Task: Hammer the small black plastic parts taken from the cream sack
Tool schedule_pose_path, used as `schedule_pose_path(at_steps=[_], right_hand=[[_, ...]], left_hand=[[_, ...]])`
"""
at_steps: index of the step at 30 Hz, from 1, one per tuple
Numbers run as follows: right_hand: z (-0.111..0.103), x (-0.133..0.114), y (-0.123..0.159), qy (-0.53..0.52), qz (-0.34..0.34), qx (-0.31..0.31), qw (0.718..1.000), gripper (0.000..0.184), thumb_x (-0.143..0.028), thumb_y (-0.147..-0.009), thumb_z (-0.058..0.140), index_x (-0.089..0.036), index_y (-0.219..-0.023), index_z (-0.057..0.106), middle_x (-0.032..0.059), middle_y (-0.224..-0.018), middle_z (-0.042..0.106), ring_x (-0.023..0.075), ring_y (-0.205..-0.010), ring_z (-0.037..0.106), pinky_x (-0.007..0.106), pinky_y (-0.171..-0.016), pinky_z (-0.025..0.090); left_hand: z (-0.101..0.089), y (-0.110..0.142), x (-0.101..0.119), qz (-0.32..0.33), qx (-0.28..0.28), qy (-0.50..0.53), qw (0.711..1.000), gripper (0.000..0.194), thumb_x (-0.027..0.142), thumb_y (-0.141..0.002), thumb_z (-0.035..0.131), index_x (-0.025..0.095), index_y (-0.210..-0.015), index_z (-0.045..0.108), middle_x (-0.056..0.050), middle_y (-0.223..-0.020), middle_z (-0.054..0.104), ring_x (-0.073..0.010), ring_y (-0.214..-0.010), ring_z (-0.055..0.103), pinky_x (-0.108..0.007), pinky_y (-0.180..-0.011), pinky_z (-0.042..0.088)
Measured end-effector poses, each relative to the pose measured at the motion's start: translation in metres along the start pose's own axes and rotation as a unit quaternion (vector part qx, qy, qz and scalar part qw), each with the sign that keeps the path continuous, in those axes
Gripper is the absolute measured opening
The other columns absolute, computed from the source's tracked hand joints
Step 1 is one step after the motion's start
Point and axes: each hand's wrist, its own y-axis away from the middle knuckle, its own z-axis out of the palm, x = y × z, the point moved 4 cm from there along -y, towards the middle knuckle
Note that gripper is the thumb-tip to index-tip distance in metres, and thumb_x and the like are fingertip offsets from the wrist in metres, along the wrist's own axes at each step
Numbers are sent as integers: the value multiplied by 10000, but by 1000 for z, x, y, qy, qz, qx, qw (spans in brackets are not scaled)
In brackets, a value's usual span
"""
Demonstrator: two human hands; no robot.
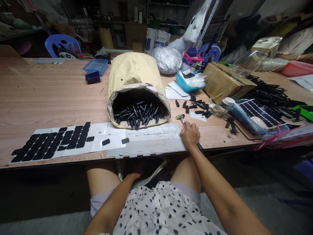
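My right hand (190,134) is wrapped round the handle of a small hammer (181,118), whose yellow-tipped head lies over the tabletop near the front edge. Beneath the table edge, between the knees, is my left hand (136,172); its fingers are lost in shadow. In front of me a yellow sack (134,70) lies on its side with its mouth towards me, holding many black tapered pieces (140,112). Left of it, a sheet carries rows of black rounded stickers (78,137). A grey cardboard strip (149,145) runs along the edge beside my right hand.
Loose black pieces (199,105) lie right of the sack. Behind them stand a blue basin (189,85) and a cardboard box (226,81). Blue baskets (96,66) sit at the back left. A tray with a panel (260,112) occupies the right side.
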Motion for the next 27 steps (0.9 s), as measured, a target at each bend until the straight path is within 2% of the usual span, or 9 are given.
schedule_pose_path(at_steps=[4, 12, 15, 17, 20, 22, 24, 25, 27], right_hand=[[3, 1, 0, -1, -4, 10, 1000, 366, -197, -908, 500, -208, -1240, 652, 113, -989, 561, 250, -943, 506, 299, -688, 350], [3, 1, 0, -5, -7, 17, 1000, 365, -195, -897, 513, -209, -1232, 658, 113, -982, 561, 249, -924, 506, 302, -682, 354], [2, 2, 0, -5, -7, 20, 1000, 364, -192, -895, 511, -208, -1226, 662, 114, -980, 560, 249, -914, 505, 305, -681, 355], [2, 2, 0, -6, -7, 21, 1000, 367, -187, -894, 501, -202, -1223, 665, 118, -981, 560, 252, -916, 505, 307, -680, 354], [3, 2, 0, -10, -7, 19, 1000, 372, -184, -895, 490, -196, -1222, 666, 125, -983, 561, 259, -922, 506, 313, -680, 355], [3, 2, 0, -12, -6, 17, 1000, 372, -185, -897, 487, -196, -1224, 665, 128, -986, 562, 262, -922, 507, 316, -684, 356], [2, 2, 1, -13, -4, 16, 1000, 372, -187, -900, 485, -195, -1226, 664, 129, -991, 564, 262, -923, 509, 317, -686, 356], [2, 1, 1, -13, -3, 16, 1000, 371, -187, -901, 484, -195, -1226, 664, 129, -992, 565, 262, -924, 510, 316, -686, 355], [1, 1, 0, -13, -3, 15, 1000, 370, -184, -901, 484, -195, -1225, 665, 129, -992, 568, 261, -922, 512, 315, -681, 349]], left_hand=[[1, 1, 1, 0, -16, -6, 1000, 467, 210, -933, 443, 189, -1361, 628, -91, -1526, 509, -251, -1434, 450, -369, -1225, 318], [-9, 9, 13, 31, -20, -19, 999, 448, 193, -956, 372, 194, -1289, 671, -91, -1453, 588, -266, -1370, 520, -381, -1190, 358], [-18, 20, 25, 51, -26, -17, 998, 430, 218, -954, 409, 216, -1308, 651, -82, -1439, 599, -274, -1337, 549, -378, -1147, 401], [-28, 38, 37, 71, -37, -22, 997, 395, 229, -934, 459, 232, -1268, 670, -86, -1343, 665, -277, -1238, 624, -370, -1061, 470], [-55, 79, 59, 162, -51, -52, 984, 296, 215, -899, 503, 237, -1080, 736, -80, -1121, 747, -258, -1054, 700, -335, -909, 518], [-81, 106, 75, 241, -73, -39, 967, 240, 224, -884, 530, 240, -974, 752, -49, -996, 766, -221, -944, 710, -292, -828, 509], [-114, 119, 88, 286, -71, 15, 956, 213, 245, -886, 546, 235, -932, 753, -13, -920, 766, -174, -841, 697, -250, -767, 492], [-133, 118, 92, 285, -37, 38, 957, 219, 259, -898, 538, 227, -930, 752, -5, -898, 762, -159, -805, 686, -240, -750, 488], [-173, 102, 98, 234, 103, 48, 965, 247, 275, -924, 510, 211, -952, 747, -15, -904, 751, -157, -794, 667, -248, -749, 491]])
